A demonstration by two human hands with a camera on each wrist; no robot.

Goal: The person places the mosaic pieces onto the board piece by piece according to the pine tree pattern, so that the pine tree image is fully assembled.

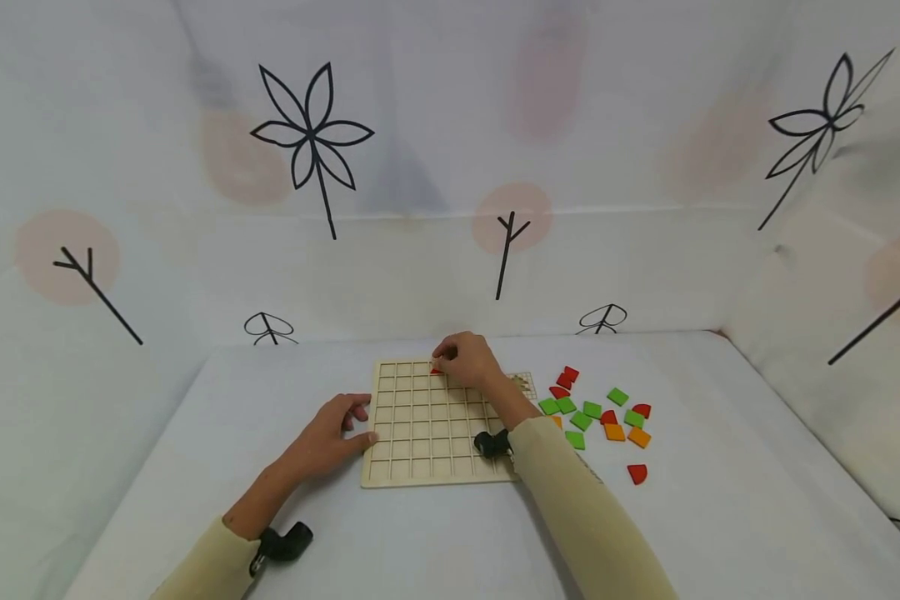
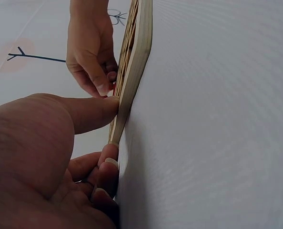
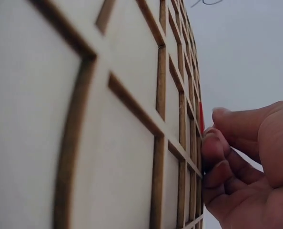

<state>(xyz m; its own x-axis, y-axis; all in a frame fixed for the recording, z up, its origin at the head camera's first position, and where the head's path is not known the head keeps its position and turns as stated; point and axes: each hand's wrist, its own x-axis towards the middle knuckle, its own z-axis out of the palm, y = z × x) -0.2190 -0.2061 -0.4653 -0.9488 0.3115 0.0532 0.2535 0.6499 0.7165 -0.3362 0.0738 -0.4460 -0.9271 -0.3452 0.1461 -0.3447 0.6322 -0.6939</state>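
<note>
A square wooden grid board point(image 1: 405, 442) lies flat on the white table. At its far edge my right hand point(image 1: 468, 358) pinches a small red tile point(image 1: 437, 371) close over a cell in the top row; the fingertips hide most of the tile. In the right wrist view the thumb and fingers point(image 3: 217, 143) are right beside the red tile point(image 3: 201, 115). My left hand point(image 1: 330, 437) rests along the board's left edge, its extended thumb point(image 2: 101, 112) touching the rim from above and the other fingers point(image 2: 108, 167) beside the edge.
Right of the board lie scattered green squares point(image 1: 581, 421), orange pieces point(image 1: 639, 437) and red quarter-round pieces point(image 1: 637, 473). A small printed card point(image 1: 523, 385) shows past the right forearm. White patterned cloth point(image 1: 435, 275) hangs behind the table.
</note>
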